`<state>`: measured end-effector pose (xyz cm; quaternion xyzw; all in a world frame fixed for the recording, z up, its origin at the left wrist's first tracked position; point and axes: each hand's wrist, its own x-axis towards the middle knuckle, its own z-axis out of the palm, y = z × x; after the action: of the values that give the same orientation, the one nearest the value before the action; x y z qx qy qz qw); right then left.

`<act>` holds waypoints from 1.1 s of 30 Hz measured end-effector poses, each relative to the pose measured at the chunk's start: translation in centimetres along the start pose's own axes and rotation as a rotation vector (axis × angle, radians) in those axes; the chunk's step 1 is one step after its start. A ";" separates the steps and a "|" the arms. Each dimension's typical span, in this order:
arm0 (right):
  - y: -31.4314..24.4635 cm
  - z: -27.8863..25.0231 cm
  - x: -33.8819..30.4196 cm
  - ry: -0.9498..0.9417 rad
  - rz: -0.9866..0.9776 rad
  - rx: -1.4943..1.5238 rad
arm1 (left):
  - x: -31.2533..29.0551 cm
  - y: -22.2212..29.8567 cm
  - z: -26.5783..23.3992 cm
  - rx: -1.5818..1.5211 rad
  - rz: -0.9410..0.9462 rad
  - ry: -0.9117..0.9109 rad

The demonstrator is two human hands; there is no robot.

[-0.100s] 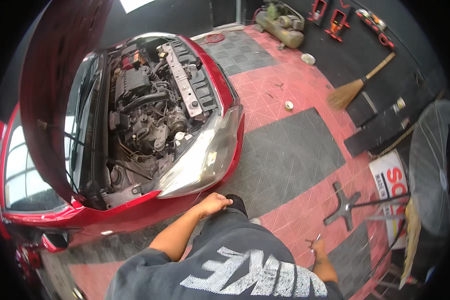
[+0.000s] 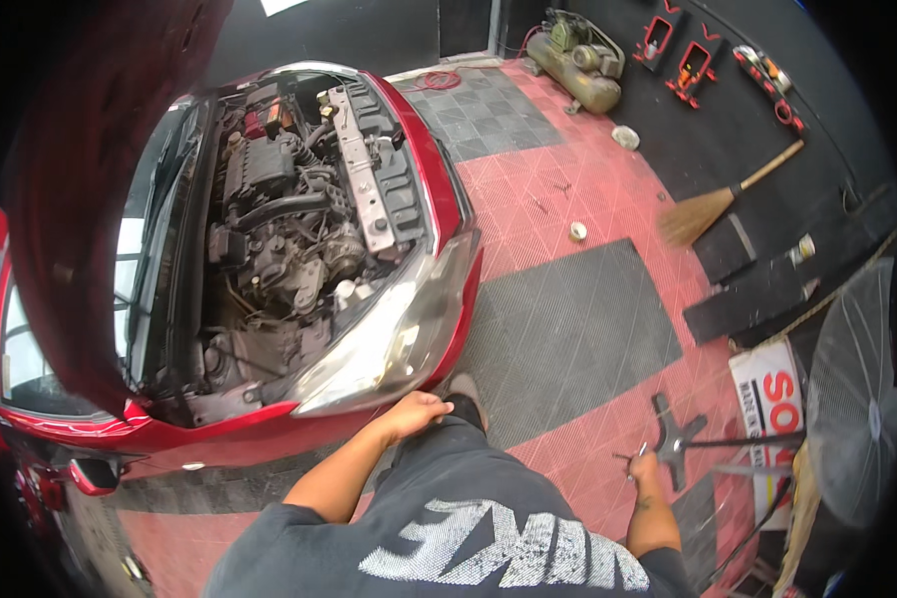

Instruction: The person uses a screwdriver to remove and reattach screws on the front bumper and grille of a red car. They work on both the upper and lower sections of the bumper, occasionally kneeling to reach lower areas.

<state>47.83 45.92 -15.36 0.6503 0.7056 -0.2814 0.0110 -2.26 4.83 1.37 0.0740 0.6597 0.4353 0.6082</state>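
Observation:
Near the front corner of a red car (image 2: 259, 439), my left hand (image 2: 417, 414) hangs with its fingers curled together. Whether anything is inside that hand is hidden. The car's headlight (image 2: 379, 344) lies just beyond it, the hand apart from it. Out to the right, my right hand (image 2: 646, 464) is closed around a small, thin metal tool (image 2: 628, 458) whose ends poke out past the fingers; its exact kind is too small to tell. Under the raised hood (image 2: 80, 189) the engine (image 2: 289, 219) is exposed.
A fan (image 2: 862, 399) with a cross-shaped base (image 2: 676, 441) stands at the right, beside a white sign board (image 2: 767, 389). A roll of tape (image 2: 577, 231) and small tools lie on the tiled floor. Farther off are a broom (image 2: 708, 214) and an air compressor (image 2: 578, 70).
My right hand has swung forward a little with the metal tool in it. One shoe has come further into view beyond my left hand. The whole view has shifted slightly.

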 end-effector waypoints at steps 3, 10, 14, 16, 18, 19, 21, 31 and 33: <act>-13.6 -1.3 9.3 -0.017 -0.222 0.040 | 3.3 3.4 -1.2 -0.165 -0.035 0.054; -38.3 -4.6 15.1 -0.206 -0.269 0.473 | 15.6 15.6 -1.7 -0.329 0.057 0.125; -47.9 -5.3 20.1 -0.328 -0.367 0.682 | 19.2 23.6 -3.5 -0.306 0.127 0.177; -53.1 -5.2 23.0 -0.450 -0.402 0.712 | 20.1 26.3 -4.6 -0.373 0.083 0.257; -57.7 -4.2 26.4 -0.540 -0.461 0.659 | 22.1 25.1 -6.2 -0.404 0.127 0.374; -59.6 -3.7 28.0 -0.602 -0.494 0.624 | 23.7 24.2 -6.4 -0.420 0.167 0.449; -64.0 -3.4 32.6 -0.612 -0.661 0.588 | 25.4 25.7 -6.0 -0.477 0.140 0.582; -89.4 1.6 36.6 -0.844 -1.382 -0.105 | 27.3 30.7 1.7 -0.842 0.037 1.146; -95.5 1.8 32.0 -0.939 -1.648 0.079 | 27.1 31.9 2.8 -0.902 0.029 1.245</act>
<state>-45.97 74.71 7.45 -0.2320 0.8559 -0.4570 0.0695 -20.39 42.68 2.88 -0.4312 0.6380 0.6316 0.0904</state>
